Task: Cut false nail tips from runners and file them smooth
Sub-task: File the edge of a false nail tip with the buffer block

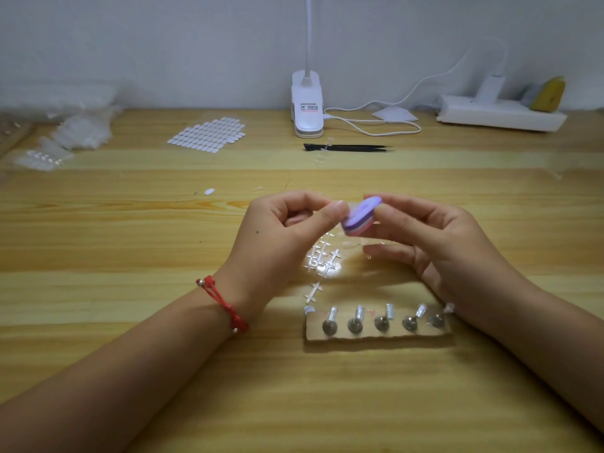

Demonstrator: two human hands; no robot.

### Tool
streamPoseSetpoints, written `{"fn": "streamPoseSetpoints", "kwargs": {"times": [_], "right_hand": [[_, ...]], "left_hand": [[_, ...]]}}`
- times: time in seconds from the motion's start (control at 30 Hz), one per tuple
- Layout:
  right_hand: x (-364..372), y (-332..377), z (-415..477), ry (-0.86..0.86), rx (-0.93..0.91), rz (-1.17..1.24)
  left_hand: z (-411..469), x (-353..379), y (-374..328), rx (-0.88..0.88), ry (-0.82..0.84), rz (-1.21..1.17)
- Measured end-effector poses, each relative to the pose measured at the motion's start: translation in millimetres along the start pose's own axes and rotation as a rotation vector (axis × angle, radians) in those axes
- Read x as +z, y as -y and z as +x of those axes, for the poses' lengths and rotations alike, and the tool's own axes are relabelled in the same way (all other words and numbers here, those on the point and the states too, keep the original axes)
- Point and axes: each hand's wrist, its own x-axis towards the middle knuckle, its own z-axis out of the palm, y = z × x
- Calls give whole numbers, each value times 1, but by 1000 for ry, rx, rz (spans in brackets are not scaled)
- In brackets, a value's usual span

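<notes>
Above the wooden table [130, 322], the left hand [287, 230] pinches a small pale nail tip [340, 203] against the purple file block [361, 215], which the right hand [434, 243] grips by its fingertips, and both are held close together just over the clear runners [322, 263].

Wooden table [130, 322] with runners [318, 261], cardboard strip [376, 336], tweezers [349, 147], lamp base [307, 106]

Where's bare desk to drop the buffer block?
Bare wood: left of the left hand, below the sheet of white ovals; far right, between power strip and right hand; near edge below the cardboard strip. Crowded: runner scraps under both hands, bags back left.
</notes>
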Motion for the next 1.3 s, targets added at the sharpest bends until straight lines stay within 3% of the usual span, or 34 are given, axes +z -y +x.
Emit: {"fn": "streamPoseSetpoints", "kwargs": {"times": [0.07,0.2,0.33,0.47,0.6,0.77,0.9,1.03,1.17,1.3], "right_hand": [[-2,0,1,-30,7,39],[1,0,-1,67,8,-60],[-2,1,2,-41,33,93],[2,0,0,39,7,-45],[-3,1,2,-39,24,73],[2,-1,-1,61,0,-92],[-2,1,2,-38,29,90],[2,-1,0,25,3,-54],[-3,1,2,-54,23,98],[1,-1,0,42,4,-65]], "left_hand": [[0,-1,1,-12,-32,-16],[0,0,1,8,-20,1],[0,0,1,0,-42,-32],[1,0,2,25,-19,-6],[1,0,2,7,-32,-35],[0,1,0,32,15,6],[0,0,0,18,-17,-30],[0,1,-1,26,-29,-16],[-1,1,-2,27,-2,-15],[0,0,-2,9,-5,-17]]}}
